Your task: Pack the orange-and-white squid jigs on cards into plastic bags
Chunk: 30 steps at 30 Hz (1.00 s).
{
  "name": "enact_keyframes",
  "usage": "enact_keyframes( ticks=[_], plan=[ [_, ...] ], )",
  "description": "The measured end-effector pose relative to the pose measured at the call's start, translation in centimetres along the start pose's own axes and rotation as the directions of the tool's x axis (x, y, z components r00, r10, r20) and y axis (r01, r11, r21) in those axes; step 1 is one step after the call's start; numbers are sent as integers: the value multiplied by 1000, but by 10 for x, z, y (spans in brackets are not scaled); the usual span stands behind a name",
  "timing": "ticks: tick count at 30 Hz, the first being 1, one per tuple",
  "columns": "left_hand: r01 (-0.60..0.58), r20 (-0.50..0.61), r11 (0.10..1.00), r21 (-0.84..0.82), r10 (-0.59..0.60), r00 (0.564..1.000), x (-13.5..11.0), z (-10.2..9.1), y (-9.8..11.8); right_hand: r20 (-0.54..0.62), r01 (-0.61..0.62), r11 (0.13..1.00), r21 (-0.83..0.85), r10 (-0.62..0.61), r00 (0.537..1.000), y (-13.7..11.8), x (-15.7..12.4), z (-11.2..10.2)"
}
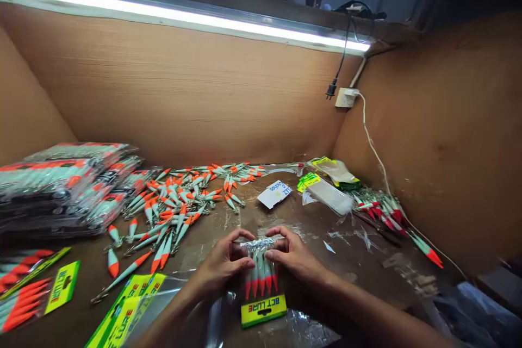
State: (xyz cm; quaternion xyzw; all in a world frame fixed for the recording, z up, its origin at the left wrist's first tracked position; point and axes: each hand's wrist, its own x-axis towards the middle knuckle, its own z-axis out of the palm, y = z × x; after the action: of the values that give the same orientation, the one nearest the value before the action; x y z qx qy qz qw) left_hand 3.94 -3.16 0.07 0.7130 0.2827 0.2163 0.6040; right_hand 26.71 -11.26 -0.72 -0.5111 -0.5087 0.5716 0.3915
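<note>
Both my hands hold a clear packet of fishing lures (261, 272) over the middle of the table. Several pale lures with orange tips lie side by side in it, tips towards me. Its yellow and green header card (263, 311), lettered BCT LURE, faces me at the near end. My left hand (225, 262) pinches the far left corner between thumb and fingers. The far right corner is gripped by my right hand (297, 256), its thumb pressing on the plastic. The metal ends of the lures gather at the far edge, between my fingertips.
Loose orange-tipped lures (175, 204) spread over the back left, beside stacked filled packets (61, 185). Empty header bags (130, 304) lie front left, more bags (330, 196) back right. A white card (274, 194) sits behind my hands. Red-tipped lures (383, 209) and a white cable (373, 147) are at right.
</note>
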Motion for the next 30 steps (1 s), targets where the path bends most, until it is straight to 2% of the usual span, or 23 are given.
enact_keyframes(
  ticks=[3, 8, 12, 15, 18, 20, 22, 24, 25, 27, 29, 30],
  plan=[
    [29, -26, 974, -226, -36, 999, 1, 7, 3, 88, -20, 997, 79, 13, 996, 2, -3, 4],
    [60, -53, 938, -340, -83, 995, -2, 17, 6, 83, -41, 997, 69, 35, 996, 1, -12, 4],
    [18, -74, 930, -368, -49, 996, 1, 22, 1, 66, -13, 1000, 8, 13, 998, -5, -13, 1],
    [-40, -164, 910, -413, -31, 986, 7, 19, -2, 15, -21, 1000, 9, 21, 1000, -10, 1, -10],
    [-104, -332, 901, -420, -46, 942, 8, 11, -2, -53, -26, 999, 48, 28, 998, -18, 26, -22],
    [-93, -375, 904, -418, -78, 924, 6, 7, -1, -59, -15, 995, 100, 21, 998, -26, 42, -22],
    [-87, -348, 888, -451, -85, 934, 4, 5, 1, 48, -5, 992, 122, -1, 999, -34, 54, -12],
    [-144, -351, 895, -423, -15, 936, 1, 1, 6, 223, 2, 997, 72, -18, 975, -42, 61, 4],
    [-184, -384, 911, -369, 31, 923, -2, -3, 10, 275, 26, 999, 20, -31, 961, -47, 64, 12],
    [-232, -499, 948, -216, 97, 861, -17, -20, 20, 233, 156, 979, -128, -123, 965, -57, 68, 26],
    [-247, -671, 967, -67, 140, 729, -50, -51, 27, 102, 315, 887, -337, -298, 949, -66, 75, 33],
    [-239, -753, 971, 9, 164, 637, -72, -72, 28, 64, 363, 817, -447, -376, 924, -68, 80, 34]
  ],
)
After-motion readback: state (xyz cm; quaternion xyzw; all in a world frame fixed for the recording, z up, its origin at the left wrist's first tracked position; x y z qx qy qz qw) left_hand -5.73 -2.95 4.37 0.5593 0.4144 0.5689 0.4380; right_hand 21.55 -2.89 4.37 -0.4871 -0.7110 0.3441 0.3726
